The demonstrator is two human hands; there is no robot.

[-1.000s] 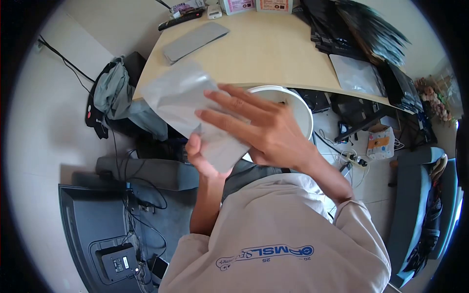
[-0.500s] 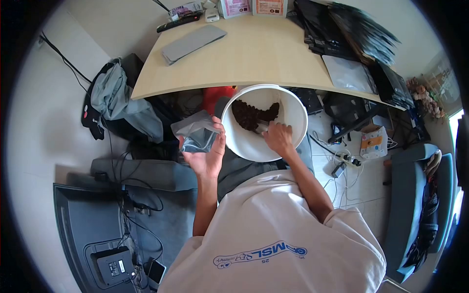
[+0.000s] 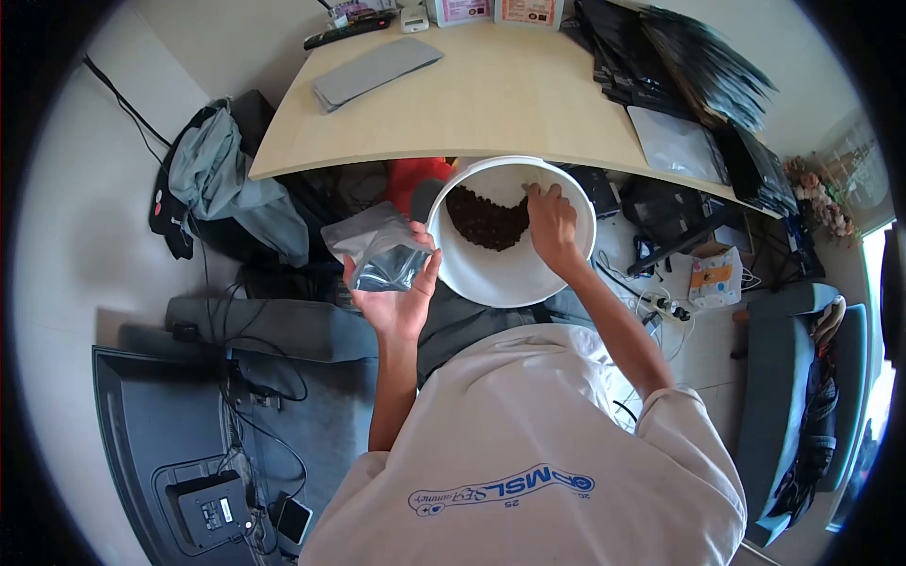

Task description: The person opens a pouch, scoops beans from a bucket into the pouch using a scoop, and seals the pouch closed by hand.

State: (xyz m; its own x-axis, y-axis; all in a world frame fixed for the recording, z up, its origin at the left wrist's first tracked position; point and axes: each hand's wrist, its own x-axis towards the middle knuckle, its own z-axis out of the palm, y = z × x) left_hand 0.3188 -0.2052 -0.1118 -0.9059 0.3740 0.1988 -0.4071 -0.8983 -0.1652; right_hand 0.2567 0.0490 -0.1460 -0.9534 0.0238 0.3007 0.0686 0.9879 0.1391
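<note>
Silver-grey foil pouch (image 3: 373,231): located in the left hand (image 3: 392,309), just left of the round white plastic bucket (image 3: 477,275); a glossy, reflective area shows in its lower part.
Left grip: palm up, closed on the pouch, thumb on one side and fingers on the other.
Right hand (image 3: 554,224): positioned at the right part of the bucket opening, beside the contents; grip narrow, fingers drawn together. Whether anything is held between them cannot be told.
Bucket contents: dark brown granular material (image 3: 491,224), gathered toward the far left part of the interior.
Bucket position: in front of the person, far rim at the front edge of the pale wood-toned surface (image 3: 500,104).
Surface, left side: flat grey rectangular stack (image 3: 377,74), lying near a long black remote-like device (image 3: 349,32).
Surface, right side: pile of flat black packets (image 3: 618,61), with a flat silver sheet (image 3: 675,146) near the front edge.
</note>
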